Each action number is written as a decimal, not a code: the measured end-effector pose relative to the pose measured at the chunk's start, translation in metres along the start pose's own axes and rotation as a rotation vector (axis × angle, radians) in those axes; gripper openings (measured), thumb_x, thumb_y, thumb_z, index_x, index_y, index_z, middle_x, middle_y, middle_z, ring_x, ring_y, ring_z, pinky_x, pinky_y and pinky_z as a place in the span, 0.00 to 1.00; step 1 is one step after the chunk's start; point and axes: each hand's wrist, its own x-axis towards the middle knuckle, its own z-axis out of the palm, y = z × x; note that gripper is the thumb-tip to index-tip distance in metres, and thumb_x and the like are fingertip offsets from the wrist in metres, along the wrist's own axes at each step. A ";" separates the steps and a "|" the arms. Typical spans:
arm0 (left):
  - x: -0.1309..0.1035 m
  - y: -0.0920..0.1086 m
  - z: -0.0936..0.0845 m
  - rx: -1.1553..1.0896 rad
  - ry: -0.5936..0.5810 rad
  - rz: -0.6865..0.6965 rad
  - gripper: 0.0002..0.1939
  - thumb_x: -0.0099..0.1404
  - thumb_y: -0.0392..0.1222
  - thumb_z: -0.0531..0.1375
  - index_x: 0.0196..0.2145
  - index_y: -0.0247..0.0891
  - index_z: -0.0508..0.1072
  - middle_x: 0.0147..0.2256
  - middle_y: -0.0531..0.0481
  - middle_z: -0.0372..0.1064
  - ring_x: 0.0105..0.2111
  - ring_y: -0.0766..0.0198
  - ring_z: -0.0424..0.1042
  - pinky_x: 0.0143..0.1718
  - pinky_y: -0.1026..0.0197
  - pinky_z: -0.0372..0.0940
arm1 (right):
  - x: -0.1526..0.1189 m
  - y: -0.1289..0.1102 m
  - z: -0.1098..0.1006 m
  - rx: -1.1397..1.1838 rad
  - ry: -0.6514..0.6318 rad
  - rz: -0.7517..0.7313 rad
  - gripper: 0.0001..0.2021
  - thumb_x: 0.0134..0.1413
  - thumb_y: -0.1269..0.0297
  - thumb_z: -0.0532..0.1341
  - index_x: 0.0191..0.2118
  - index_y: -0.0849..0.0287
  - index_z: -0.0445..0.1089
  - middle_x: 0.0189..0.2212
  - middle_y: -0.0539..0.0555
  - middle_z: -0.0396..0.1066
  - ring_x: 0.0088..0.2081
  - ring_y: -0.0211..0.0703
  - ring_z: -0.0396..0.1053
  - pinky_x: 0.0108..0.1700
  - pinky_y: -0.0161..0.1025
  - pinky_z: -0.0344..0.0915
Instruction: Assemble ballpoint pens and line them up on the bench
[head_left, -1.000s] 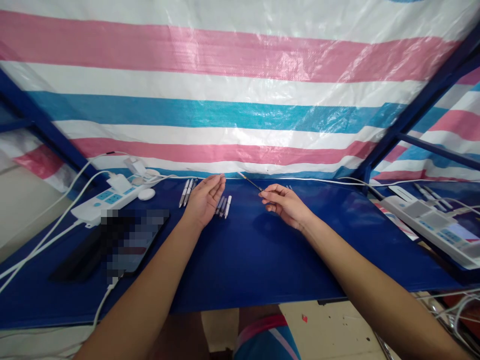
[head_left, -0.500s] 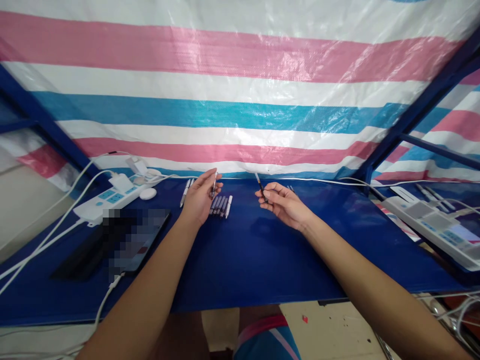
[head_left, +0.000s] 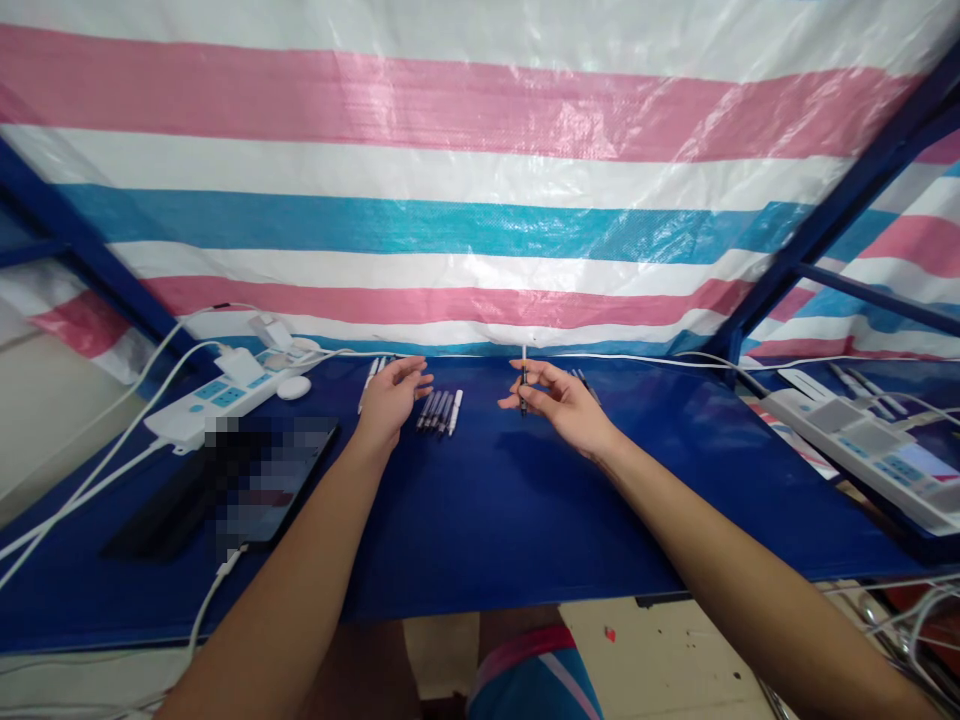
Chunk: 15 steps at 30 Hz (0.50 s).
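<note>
My left hand [head_left: 388, 405] hovers over the blue table with its fingers apart and nothing between them. Just right of it lies a row of several clear, dark-tipped pens [head_left: 436, 411], with a white pen [head_left: 456, 412] at the row's right end. Other white pens [head_left: 369, 382] lie partly hidden behind my left hand. My right hand [head_left: 559, 402] pinches a black pen [head_left: 523, 392] with a pale upper end, held upright. Behind that hand, dark thin pens [head_left: 587, 384] rest on the table.
On the left are a white power strip [head_left: 217, 398], a round white puck [head_left: 295, 387], and a dark phone [head_left: 300, 480] with a cable. A grey-white organizer [head_left: 862, 455] stands at the right. Striped sheeting [head_left: 465, 230] hangs behind the blue table [head_left: 480, 540].
The clear pen that was in my left hand is no longer there, and that hand has shifted slightly left and opened. In my right hand the black pen has turned from tilted to upright.
</note>
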 end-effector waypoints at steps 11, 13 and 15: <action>0.012 -0.021 -0.014 0.569 -0.057 0.097 0.18 0.64 0.32 0.61 0.51 0.40 0.78 0.47 0.43 0.83 0.48 0.54 0.82 0.59 0.49 0.72 | -0.001 0.003 -0.001 0.022 -0.024 0.030 0.47 0.68 0.61 0.67 0.81 0.40 0.38 0.44 0.51 0.74 0.48 0.51 0.84 0.50 0.46 0.77; 0.011 -0.019 -0.012 0.592 -0.055 0.113 0.16 0.66 0.35 0.62 0.50 0.40 0.79 0.49 0.44 0.83 0.51 0.53 0.81 0.59 0.50 0.72 | -0.001 0.002 0.000 -0.007 -0.034 0.022 0.41 0.68 0.59 0.66 0.79 0.43 0.47 0.44 0.51 0.74 0.47 0.51 0.84 0.52 0.48 0.77; 0.009 -0.016 -0.010 0.603 -0.043 0.106 0.13 0.69 0.41 0.63 0.50 0.41 0.80 0.50 0.43 0.82 0.52 0.52 0.81 0.59 0.51 0.71 | -0.001 0.000 0.000 -0.026 -0.043 0.015 0.35 0.68 0.58 0.67 0.75 0.45 0.55 0.43 0.51 0.74 0.47 0.51 0.84 0.54 0.51 0.76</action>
